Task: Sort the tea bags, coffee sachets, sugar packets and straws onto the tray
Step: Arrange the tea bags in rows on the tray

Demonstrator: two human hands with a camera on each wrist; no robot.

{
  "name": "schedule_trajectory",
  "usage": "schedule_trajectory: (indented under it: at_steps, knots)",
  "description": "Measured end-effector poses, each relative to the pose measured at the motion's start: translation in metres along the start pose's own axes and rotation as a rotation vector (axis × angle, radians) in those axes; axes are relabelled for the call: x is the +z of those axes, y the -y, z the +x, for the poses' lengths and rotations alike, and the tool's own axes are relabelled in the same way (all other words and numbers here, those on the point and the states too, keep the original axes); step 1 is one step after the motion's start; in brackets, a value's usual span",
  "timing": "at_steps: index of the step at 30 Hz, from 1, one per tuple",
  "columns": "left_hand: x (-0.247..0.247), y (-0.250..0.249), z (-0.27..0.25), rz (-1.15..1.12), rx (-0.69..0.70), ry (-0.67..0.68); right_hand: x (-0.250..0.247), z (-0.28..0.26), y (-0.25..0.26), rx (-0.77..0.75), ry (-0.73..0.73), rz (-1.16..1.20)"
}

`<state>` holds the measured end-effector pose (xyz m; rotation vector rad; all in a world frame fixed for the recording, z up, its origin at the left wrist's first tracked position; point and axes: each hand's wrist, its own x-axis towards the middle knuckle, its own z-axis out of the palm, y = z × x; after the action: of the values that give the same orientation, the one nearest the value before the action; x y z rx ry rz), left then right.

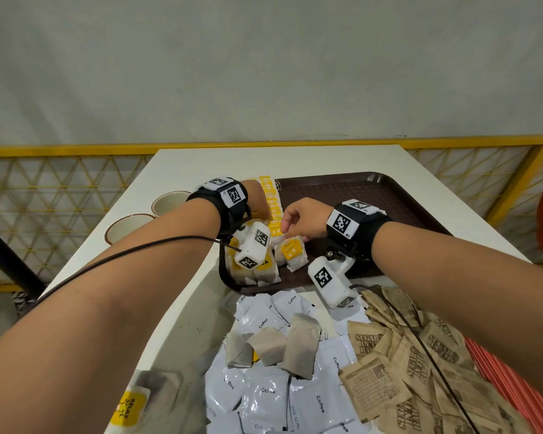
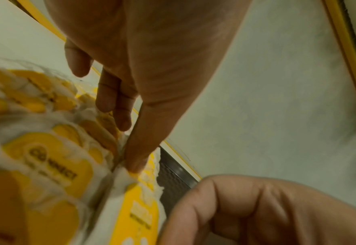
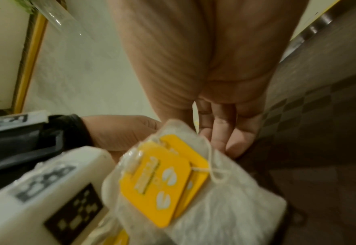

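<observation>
- Along the left edge of the brown tray (image 1: 358, 189), tea bags (image 1: 271, 198) stand packed in a row, probably so each kind keeps its own strip.
- Left hand (image 1: 259, 200) reaches into that row with fingers (image 2: 118, 106) fairly straight, one fingertip pressing between bags (likely steadying them).
- Right hand (image 1: 301, 219) is curled; whether it pinches the loose tea bag (image 1: 292, 250) just below it, I cannot tell.
- Coffee sachets (image 1: 264, 393) and sugar packets (image 1: 414, 364) lie heaped at the bench's near edge, unsorted.

A white tabletop (image 1: 201, 164) stands against a plain grey wall (image 1: 264, 64). A yellow railing (image 1: 60, 150) with lattice mesh (image 1: 54, 189) runs behind it under even light.
</observation>
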<state>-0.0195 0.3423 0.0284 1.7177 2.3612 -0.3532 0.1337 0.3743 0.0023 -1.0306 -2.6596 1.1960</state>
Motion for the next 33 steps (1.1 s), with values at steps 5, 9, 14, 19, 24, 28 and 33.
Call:
schedule_trajectory:
  at_steps: [5, 9, 14, 19, 24, 28, 33]
  knots:
    - [-0.009, 0.016, -0.02, -0.306, 0.048, -0.089, -0.017, -0.021, -0.004, 0.038, 0.015, 0.111]
    - [-0.008, 0.025, -0.036, -0.4, 0.173, -0.02, -0.022, -0.043, -0.003, -0.011, 0.172, 0.008]
    - [-0.003, 0.009, -0.057, -0.394, 0.268, 0.162, -0.004, -0.046, -0.005, -0.022, 0.03, -0.043]
    - [0.009, 0.003, -0.06, -0.339, 0.307, 0.123, 0.0, -0.048, -0.008, 0.009, -0.018, 0.038]
    - [0.008, 0.007, -0.061, -0.385, 0.279, 0.026, -0.001, -0.053, -0.012, 0.067, -0.04, 0.114]
    - [0.006, 0.005, -0.058, -0.389, 0.268, -0.006, 0.004, -0.052, -0.009, 0.084, -0.023, 0.135]
    - [0.005, 0.002, -0.053, -0.288, 0.227, -0.042, -0.006, -0.052, -0.005, 0.156, 0.052, 0.134]
